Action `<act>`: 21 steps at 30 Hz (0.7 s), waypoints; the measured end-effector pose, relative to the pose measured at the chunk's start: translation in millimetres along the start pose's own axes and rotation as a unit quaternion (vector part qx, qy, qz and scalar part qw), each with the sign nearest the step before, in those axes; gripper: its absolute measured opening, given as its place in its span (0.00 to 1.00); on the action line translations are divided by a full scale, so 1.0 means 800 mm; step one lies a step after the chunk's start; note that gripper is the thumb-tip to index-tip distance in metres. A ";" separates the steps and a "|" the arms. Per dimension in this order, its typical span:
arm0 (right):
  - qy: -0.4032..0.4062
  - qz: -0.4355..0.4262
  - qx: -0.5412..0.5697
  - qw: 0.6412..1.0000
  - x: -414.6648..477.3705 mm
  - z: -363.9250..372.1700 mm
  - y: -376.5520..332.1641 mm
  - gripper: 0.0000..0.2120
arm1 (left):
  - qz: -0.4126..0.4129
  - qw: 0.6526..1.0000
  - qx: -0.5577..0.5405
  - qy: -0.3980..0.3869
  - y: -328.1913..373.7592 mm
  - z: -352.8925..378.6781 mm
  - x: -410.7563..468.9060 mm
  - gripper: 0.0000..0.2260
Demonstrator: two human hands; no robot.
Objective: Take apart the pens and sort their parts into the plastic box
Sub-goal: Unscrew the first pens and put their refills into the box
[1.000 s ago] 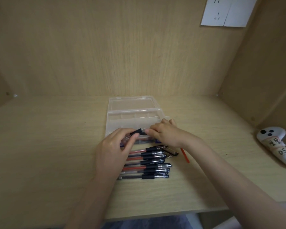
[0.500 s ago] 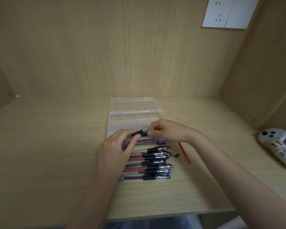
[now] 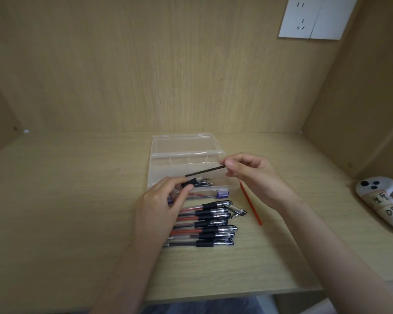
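Note:
My left hand (image 3: 162,206) grips a clear pen barrel with a black grip (image 3: 188,183) over the near edge of the clear plastic box (image 3: 191,158). My right hand (image 3: 253,177) pinches the end of a thin black refill (image 3: 204,171), which is drawn out of the barrel to the right, above the box. Several small pen parts (image 3: 205,181) lie in the box's near compartment. A row of several whole pens (image 3: 204,225) with black grips lies on the desk in front of the box.
The box lid (image 3: 183,143) lies open behind the box. A loose red refill (image 3: 251,203) lies on the desk under my right wrist, beside two loose pen caps (image 3: 235,210). A purple cap (image 3: 221,193) sits at the box's front. A white controller (image 3: 381,203) rests far right.
My right hand has moved right and up, pulling the black refill out of the barrel held by my left hand. The left hand has stayed put.

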State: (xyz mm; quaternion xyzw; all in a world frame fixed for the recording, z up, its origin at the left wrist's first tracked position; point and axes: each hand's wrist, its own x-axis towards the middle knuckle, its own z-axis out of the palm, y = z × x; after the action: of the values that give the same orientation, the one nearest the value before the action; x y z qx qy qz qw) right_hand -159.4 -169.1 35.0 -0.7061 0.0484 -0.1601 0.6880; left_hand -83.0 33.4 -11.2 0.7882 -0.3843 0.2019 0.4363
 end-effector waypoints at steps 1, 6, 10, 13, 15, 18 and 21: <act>0.006 0.000 0.024 1.000 -0.004 -0.001 0.000 0.05 | -0.003 1.000 0.000 -0.001 0.001 0.000 0.000 0.11; 0.083 -0.024 0.147 0.985 -0.014 -0.004 0.008 0.08 | -0.033 0.999 -0.011 -0.009 0.005 -0.002 0.001 0.14; 0.138 -0.059 0.175 0.973 -0.017 0.000 0.010 0.09 | -0.044 0.999 -0.023 -0.014 0.008 -0.003 0.001 0.13; 0.159 -0.077 0.179 0.968 -0.017 0.005 0.006 0.08 | -0.045 0.998 -0.022 -0.022 0.009 -0.003 0.001 0.14; 0.177 -0.080 0.181 0.964 -0.016 0.008 0.004 0.07 | -0.043 0.999 -0.023 -0.024 0.009 -0.003 0.000 0.14; 0.196 -0.079 0.181 0.960 -0.015 0.007 0.005 0.07 | -0.043 0.999 -0.025 -0.023 0.009 -0.004 0.000 0.14; 0.209 -0.075 0.177 0.959 -0.016 0.005 0.006 0.07 | -0.041 0.999 -0.024 -0.020 0.009 -0.004 0.000 0.14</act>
State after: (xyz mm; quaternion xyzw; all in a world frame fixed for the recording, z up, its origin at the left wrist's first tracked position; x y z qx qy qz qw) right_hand -169.5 -162.0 28.4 -0.5257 0.1085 -0.3615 0.7623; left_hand -88.7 33.8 -5.6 0.7963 -0.3652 0.1593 0.4552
